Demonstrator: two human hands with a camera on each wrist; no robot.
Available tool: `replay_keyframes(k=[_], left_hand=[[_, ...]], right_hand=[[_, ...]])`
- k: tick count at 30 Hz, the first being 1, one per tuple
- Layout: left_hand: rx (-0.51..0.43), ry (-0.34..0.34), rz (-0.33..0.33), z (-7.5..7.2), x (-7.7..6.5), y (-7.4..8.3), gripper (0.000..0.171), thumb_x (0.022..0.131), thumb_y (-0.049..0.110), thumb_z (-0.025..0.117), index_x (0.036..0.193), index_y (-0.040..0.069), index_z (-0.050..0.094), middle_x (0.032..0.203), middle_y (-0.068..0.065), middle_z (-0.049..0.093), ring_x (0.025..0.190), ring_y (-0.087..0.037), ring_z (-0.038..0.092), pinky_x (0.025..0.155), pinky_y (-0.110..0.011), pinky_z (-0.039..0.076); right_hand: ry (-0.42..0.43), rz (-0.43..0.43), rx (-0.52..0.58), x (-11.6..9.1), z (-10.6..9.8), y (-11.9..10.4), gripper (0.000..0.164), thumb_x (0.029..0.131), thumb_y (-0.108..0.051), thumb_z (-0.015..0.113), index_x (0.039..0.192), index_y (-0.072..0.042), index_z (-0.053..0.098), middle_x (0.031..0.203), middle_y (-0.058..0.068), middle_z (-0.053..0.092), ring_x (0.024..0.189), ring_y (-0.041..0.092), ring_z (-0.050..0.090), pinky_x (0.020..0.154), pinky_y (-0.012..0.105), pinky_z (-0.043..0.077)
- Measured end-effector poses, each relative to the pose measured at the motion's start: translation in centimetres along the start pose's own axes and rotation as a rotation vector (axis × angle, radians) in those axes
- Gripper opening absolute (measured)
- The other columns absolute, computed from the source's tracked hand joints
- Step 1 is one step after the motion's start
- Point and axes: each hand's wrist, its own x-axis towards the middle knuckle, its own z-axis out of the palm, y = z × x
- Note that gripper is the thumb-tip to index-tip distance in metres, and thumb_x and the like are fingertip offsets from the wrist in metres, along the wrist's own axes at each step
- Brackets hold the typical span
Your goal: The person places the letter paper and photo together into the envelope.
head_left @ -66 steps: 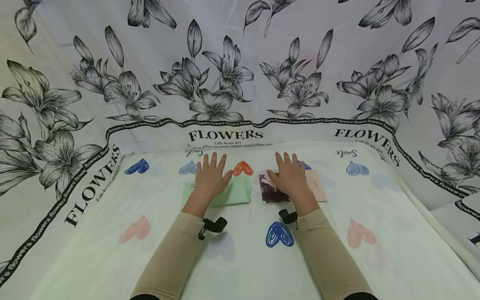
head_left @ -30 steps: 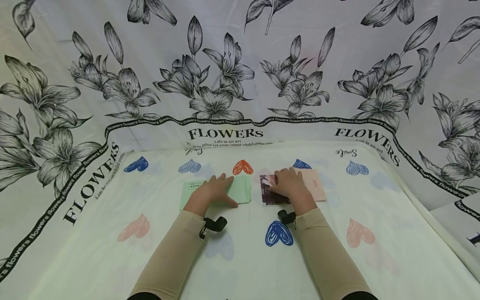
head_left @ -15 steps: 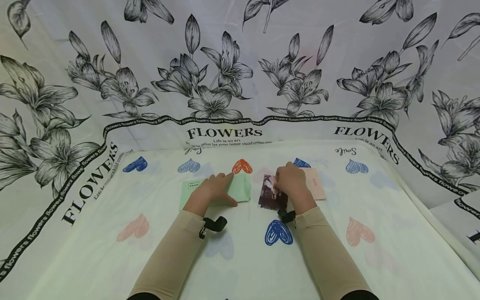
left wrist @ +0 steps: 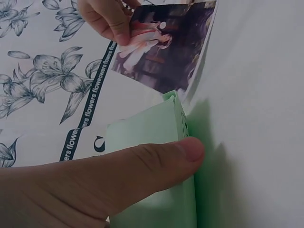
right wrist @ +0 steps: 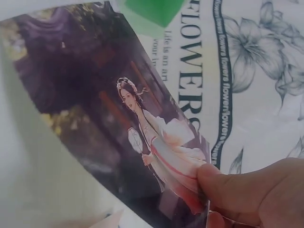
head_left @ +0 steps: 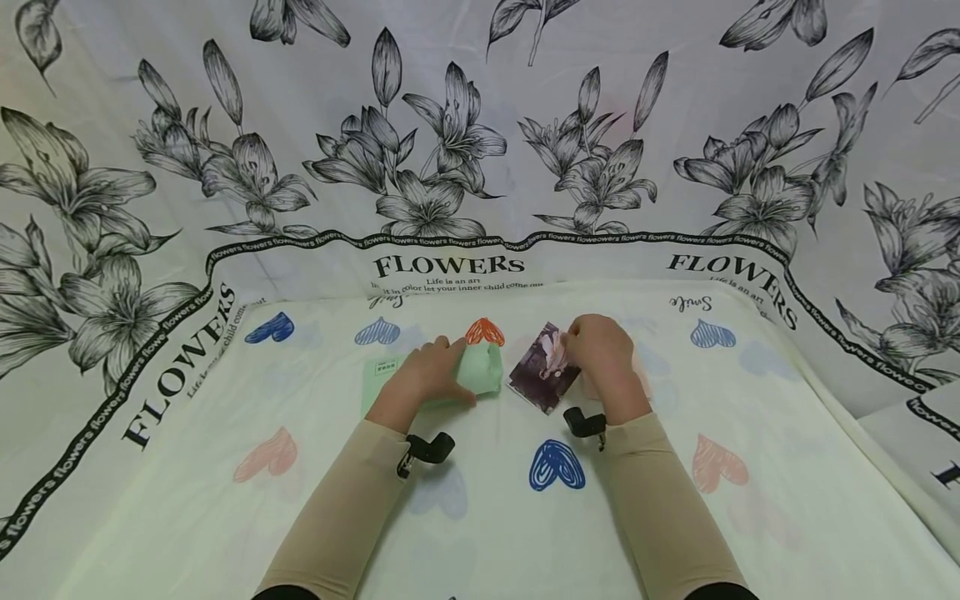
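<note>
In the head view, the person's left hand (head_left: 427,375) lies across the green envelope (head_left: 480,371), its grip spanning it, thumb at the near edge and fingers at the far one. The right hand (head_left: 606,358) has its grip closed on a picture card (head_left: 542,377), pinching it near the middle of its upper right edge. The card stretches out leftward from that pinch, turned aslant, one corner pointing back at the person and another just beside the envelope's right end. A pink envelope (head_left: 591,388) shows partly under the right hand, on the heart-printed cloth (head_left: 495,533).

From the left wrist, I see the left thumb across the green envelope, its tip against the near side; the other fingers are hidden. Beyond the envelope's end, the card hangs tilted from the right hand.

From the right wrist, the thumb presses the card's face at its edge, over the printed robes of a figure (right wrist: 164,152) with a fan. Most of the card extends away from the grip, slightly bowed. I can't tell whether any of it touches the cloth.
</note>
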Motion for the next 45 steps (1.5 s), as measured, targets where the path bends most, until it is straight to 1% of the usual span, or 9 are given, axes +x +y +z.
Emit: replay_keyframes(k=[3,8,14,23,27,33,38,41,45], left_hand=[[0.006,-0.001,0.006,0.2,0.2,-0.1,0.109,0.074,0.057,0.086,0.160,0.013,0.035,0.139,-0.019,0.050,0.123,-0.038,0.053,0.107,-0.055,0.041],[0.003,0.020,0.010,0.3,0.4,-0.3,0.106,0.075,0.058,0.085,0.159,0.013,0.038,0.135,-0.019,0.051,0.119,-0.037,0.053,0.105,-0.055,0.042],[0.006,0.034,0.015,0.2,0.2,-0.2,0.112,0.074,0.059,0.085,0.161,0.013,0.032,0.138,-0.021,0.048,0.124,-0.039,0.050,0.108,-0.057,0.039],[-0.004,0.109,0.000,0.0,0.2,-0.1,0.117,0.073,0.061,0.085,0.162,0.010,0.029,0.141,-0.024,0.045,0.130,-0.044,0.047,0.112,-0.064,0.033],[-0.002,0.130,-0.002,-0.1,0.2,-0.1,0.118,0.074,0.061,0.085,0.163,0.010,0.027,0.142,-0.026,0.045,0.131,-0.045,0.045,0.111,-0.066,0.033],[-0.008,0.128,-0.004,-0.3,0.0,0.1,0.117,0.074,0.059,0.086,0.163,0.010,0.028,0.142,-0.026,0.045,0.131,-0.045,0.046,0.111,-0.066,0.033],[-0.015,0.125,-0.006,-0.3,0.0,0.1,0.116,0.074,0.058,0.086,0.162,0.009,0.029,0.141,-0.026,0.045,0.130,-0.045,0.046,0.111,-0.066,0.033],[-0.014,0.123,-0.011,-0.3,0.0,0.1,0.116,0.074,0.059,0.086,0.162,0.009,0.028,0.142,-0.026,0.044,0.130,-0.045,0.045,0.111,-0.066,0.033],[-0.019,0.125,-0.019,-0.2,0.2,0.0,0.116,0.074,0.059,0.086,0.163,0.010,0.028,0.143,-0.025,0.044,0.131,-0.045,0.045,0.111,-0.066,0.032]], right_hand=[[0.023,0.003,0.028,-0.1,-0.3,0.1,0.033,0.103,-0.031,0.058,0.112,-0.004,0.076,0.110,0.013,0.072,0.090,0.030,0.065,0.075,0.047,0.054],[0.035,-0.005,0.063,-0.3,-0.6,0.2,0.034,0.104,-0.030,0.055,0.111,-0.003,0.074,0.103,0.013,0.071,0.083,0.028,0.062,0.071,0.044,0.052],[0.050,-0.016,0.138,-0.5,-1.1,0.0,0.031,0.106,-0.027,0.052,0.108,-0.002,0.071,0.096,0.012,0.068,0.081,0.029,0.059,0.070,0.042,0.049],[0.046,-0.041,0.225,-0.7,-1.6,-0.5,0.031,0.108,-0.025,0.050,0.113,-0.001,0.068,0.099,0.015,0.066,0.084,0.030,0.057,0.072,0.043,0.047],[0.045,-0.041,0.249,-0.6,-1.5,-0.6,0.030,0.107,-0.025,0.050,0.112,-0.001,0.067,0.097,0.014,0.065,0.084,0.030,0.056,0.072,0.042,0.046],[0.049,-0.044,0.281,-0.6,-1.5,-0.5,0.032,0.107,-0.025,0.049,0.115,0.000,0.067,0.098,0.014,0.065,0.087,0.030,0.056,0.075,0.043,0.047],[0.020,-0.049,0.329,-0.7,-1.6,-0.6,0.033,0.108,-0.025,0.048,0.116,0.000,0.067,0.101,0.015,0.065,0.088,0.030,0.056,0.076,0.043,0.047],[0.012,-0.053,0.347,-0.7,-1.7,-0.8,0.031,0.108,-0.025,0.048,0.114,0.000,0.067,0.099,0.015,0.063,0.087,0.030,0.055,0.075,0.042,0.045],[0.034,-0.050,0.376,-0.6,-1.8,-1.0,0.028,0.108,-0.024,0.049,0.108,-0.001,0.066,0.095,0.014,0.061,0.086,0.029,0.054,0.073,0.040,0.044]])
